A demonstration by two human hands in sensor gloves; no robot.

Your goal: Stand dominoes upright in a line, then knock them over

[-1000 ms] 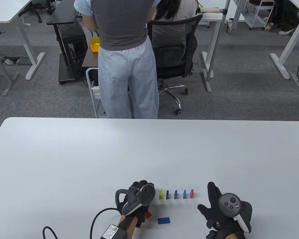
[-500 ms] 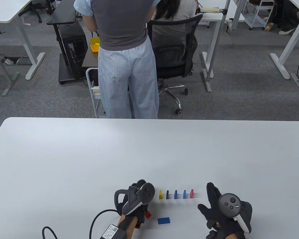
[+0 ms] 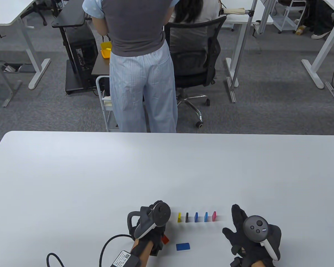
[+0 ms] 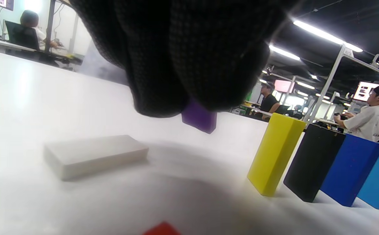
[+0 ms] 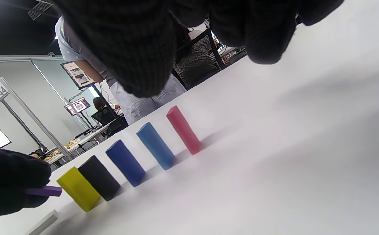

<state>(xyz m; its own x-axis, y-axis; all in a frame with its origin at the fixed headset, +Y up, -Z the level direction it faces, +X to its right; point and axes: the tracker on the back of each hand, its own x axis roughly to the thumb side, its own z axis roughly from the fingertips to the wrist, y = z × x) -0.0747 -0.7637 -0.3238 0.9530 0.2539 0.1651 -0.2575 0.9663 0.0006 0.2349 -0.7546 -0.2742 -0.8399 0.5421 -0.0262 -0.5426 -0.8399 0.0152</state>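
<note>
Five dominoes stand upright in a row: yellow, black, dark blue, light blue and pink. My left hand is just left of the yellow one and pinches a purple domino, which also shows in the right wrist view; the tracker hides it in the table view. I cannot tell whether it touches the table. My right hand rests open on the table, right of the pink domino, holding nothing.
A white domino lies flat left of the row. A red domino and a blue one lie flat near the front edge. A person stands beyond the table's far edge.
My left hand has drifted slightly left and away from the yellow domino, still holding the purple one. The right hand and the row have hardly moved.
</note>
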